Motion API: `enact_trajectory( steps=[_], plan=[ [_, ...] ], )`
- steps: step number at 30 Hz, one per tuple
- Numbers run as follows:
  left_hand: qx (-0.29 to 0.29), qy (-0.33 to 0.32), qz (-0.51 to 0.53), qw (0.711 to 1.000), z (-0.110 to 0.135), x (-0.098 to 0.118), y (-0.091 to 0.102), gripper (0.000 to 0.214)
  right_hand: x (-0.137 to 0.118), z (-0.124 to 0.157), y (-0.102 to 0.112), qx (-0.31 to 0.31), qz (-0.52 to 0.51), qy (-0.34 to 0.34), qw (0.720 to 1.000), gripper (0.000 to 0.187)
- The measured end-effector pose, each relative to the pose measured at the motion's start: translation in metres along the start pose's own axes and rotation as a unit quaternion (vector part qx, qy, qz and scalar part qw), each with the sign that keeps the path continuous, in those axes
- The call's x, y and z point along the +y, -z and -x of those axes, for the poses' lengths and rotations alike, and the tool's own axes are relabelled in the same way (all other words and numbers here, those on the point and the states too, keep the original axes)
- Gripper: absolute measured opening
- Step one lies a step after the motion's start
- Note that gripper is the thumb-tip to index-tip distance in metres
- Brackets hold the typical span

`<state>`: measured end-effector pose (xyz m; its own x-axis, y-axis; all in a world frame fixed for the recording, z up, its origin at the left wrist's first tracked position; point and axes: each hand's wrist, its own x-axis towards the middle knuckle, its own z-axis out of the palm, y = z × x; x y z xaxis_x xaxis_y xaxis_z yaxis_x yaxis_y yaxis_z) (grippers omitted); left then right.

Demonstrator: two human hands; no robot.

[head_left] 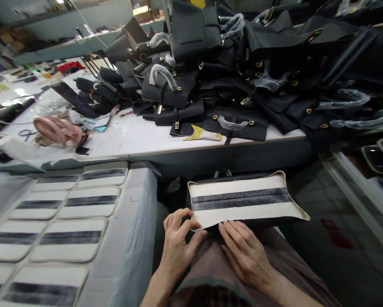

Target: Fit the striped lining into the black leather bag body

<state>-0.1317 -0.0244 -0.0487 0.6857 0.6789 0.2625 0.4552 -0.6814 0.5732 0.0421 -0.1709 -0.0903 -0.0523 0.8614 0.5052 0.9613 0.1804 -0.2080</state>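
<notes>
A white panel with a dark band down its middle [242, 200] rests across my lap, on top of a dark bag piece. My left hand [176, 245] pinches the panel's near left corner between thumb and fingers. Just right of it, my right hand [242, 251] lies with its fingers stretched flat, the tips touching the panel's near edge.
Several matching striped panels [66, 238] lie in rows on the grey-covered table at left. A big heap of black handbags [242, 64] with gold fittings fills the white table ahead. A yellow-and-white scraper [201, 134] and a pink fan [55, 130] lie near that table's front edge.
</notes>
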Motion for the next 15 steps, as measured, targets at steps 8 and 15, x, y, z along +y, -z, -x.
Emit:
enact_trajectory(
  steps=[8, 15],
  plan=[
    [0.041, 0.02, 0.053, 0.998, 0.008, -0.007, -0.015, 0.01, -0.01, -0.012, -0.011, -0.004, -0.021, 0.024, 0.999, 0.048],
    [0.075, 0.041, 0.045, 0.995, 0.01, -0.013, -0.026, 0.017, -0.015, -0.025, -0.008, 0.006, -0.016, 0.051, 0.999, 0.047]
  ],
)
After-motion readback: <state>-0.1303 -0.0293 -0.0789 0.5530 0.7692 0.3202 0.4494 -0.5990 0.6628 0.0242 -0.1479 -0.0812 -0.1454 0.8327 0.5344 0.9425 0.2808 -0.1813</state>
